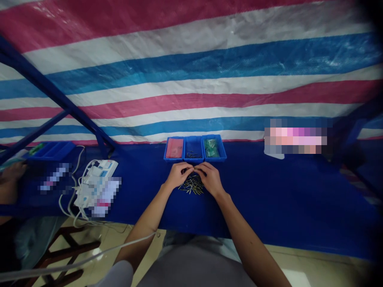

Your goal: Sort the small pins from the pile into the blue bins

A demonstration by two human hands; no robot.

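Observation:
My left hand point(180, 174) and my right hand point(210, 178) meet above the table, fingertips nearly touching. Both are pinched closed on one small thin brass-coloured piece point(196, 169); its exact kind is too small to make out. Just below them lies a loose pile of thin, screw-like metal pieces point(192, 186), dark and golden. Directly beyond my fingers stand three joined blue bins. The left bin point(165, 154) holds pink sheets or packets, the middle bin point(194, 140) a few dark thin pieces, and the right bin point(223, 151) green-and-clear packets.
White power strips point(104, 169) with tangled cables lie on the blue table point(254, 199) at left. Farther left are another blue tray point(61, 150) and another person's hand point(14, 171). A striped sheet point(191, 83) hangs behind, beside blue frame bars point(60, 99). A blurred-out object sits at right.

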